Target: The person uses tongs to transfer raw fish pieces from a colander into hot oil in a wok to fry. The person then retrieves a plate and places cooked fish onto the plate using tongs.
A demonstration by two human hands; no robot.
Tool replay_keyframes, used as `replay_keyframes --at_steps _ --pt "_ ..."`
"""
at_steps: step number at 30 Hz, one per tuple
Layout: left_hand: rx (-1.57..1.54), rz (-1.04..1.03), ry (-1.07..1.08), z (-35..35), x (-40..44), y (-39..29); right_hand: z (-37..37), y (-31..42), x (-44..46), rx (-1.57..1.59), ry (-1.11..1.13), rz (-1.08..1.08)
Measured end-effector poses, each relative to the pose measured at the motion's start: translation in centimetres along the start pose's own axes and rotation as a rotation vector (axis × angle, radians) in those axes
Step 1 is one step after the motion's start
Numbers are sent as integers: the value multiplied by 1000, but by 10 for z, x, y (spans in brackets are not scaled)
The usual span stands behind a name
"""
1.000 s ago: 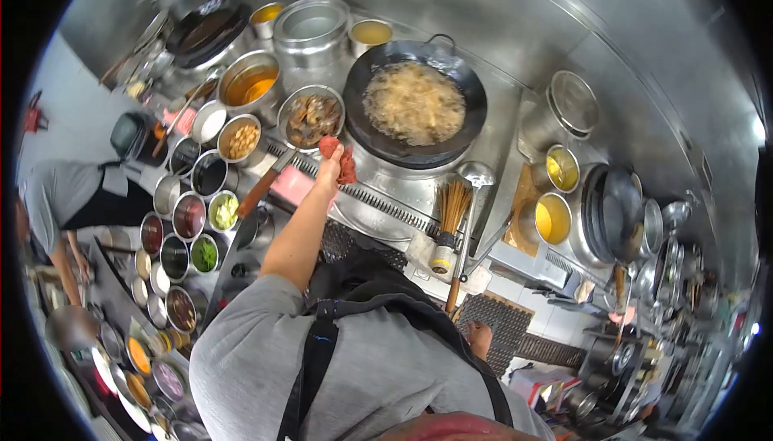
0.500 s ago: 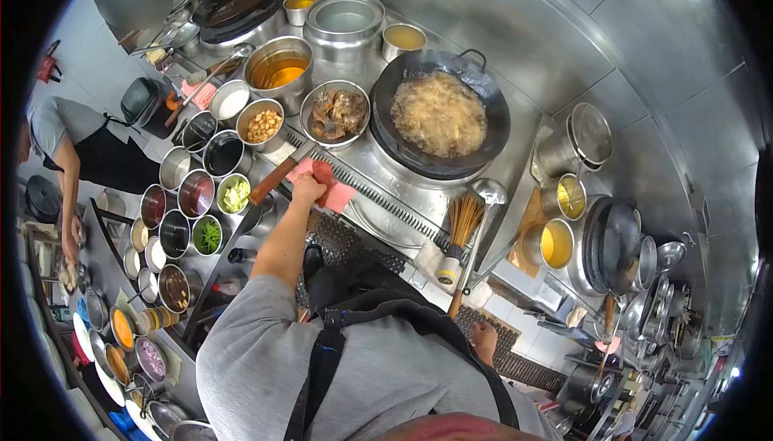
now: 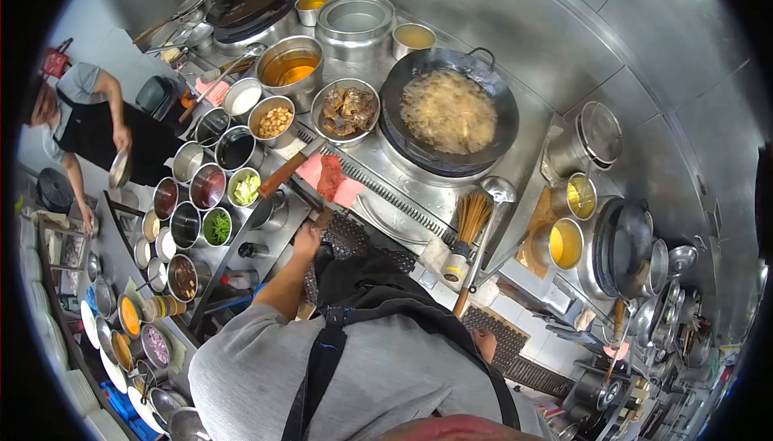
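My left hand (image 3: 306, 241) is low in front of the counter edge, fingers curled, with a small brown piece beside the fingertips that I cannot make out. Just above it, a pink cloth (image 3: 348, 192) with a darker red patch lies on the counter rail. A ladle or spatula with a wooden handle (image 3: 282, 177) rests across the rail, left of the cloth. My right hand (image 3: 485, 344) hangs by my right side, partly hidden by my body; its fingers are hard to see. Food bubbles in oil in a large wok (image 3: 503, 131) on the stove.
A strainer bowl (image 3: 372, 131) of browned pieces stands left of the wok. Several metal pots hold sauces and cut vegetables (image 3: 244, 190) at left. A bamboo brush (image 3: 472, 220) and a long ladle (image 3: 498, 191) lie at right. A co-worker (image 3: 101, 119) stands at far left.
My left hand has come off the pink cloth and moved down toward my body. The cloth stays on the rail. The co-worker has straightened and holds up a round metal item.
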State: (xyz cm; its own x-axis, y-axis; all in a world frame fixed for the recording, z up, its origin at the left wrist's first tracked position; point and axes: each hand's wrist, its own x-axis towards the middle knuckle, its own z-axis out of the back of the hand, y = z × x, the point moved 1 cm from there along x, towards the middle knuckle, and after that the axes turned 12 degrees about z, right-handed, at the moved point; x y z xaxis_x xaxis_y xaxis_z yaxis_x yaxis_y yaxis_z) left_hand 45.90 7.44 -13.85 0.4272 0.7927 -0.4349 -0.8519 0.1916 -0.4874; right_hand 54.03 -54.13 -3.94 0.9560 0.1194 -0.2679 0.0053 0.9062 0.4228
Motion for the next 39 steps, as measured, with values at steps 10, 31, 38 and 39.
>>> replay_keyframes --at_steps 10,31,38,39 --pt "628 446 878 -5 -49 225 -10 19 36 140 219 -73" --pt "238 364 513 21 -174 248 -46 39 9 -439 462 610" --pt "263 161 437 22 -185 283 -77 103 -22 -334 433 633" --pt "-53 430 412 27 -190 273 -121 74 -4 -155 373 787"
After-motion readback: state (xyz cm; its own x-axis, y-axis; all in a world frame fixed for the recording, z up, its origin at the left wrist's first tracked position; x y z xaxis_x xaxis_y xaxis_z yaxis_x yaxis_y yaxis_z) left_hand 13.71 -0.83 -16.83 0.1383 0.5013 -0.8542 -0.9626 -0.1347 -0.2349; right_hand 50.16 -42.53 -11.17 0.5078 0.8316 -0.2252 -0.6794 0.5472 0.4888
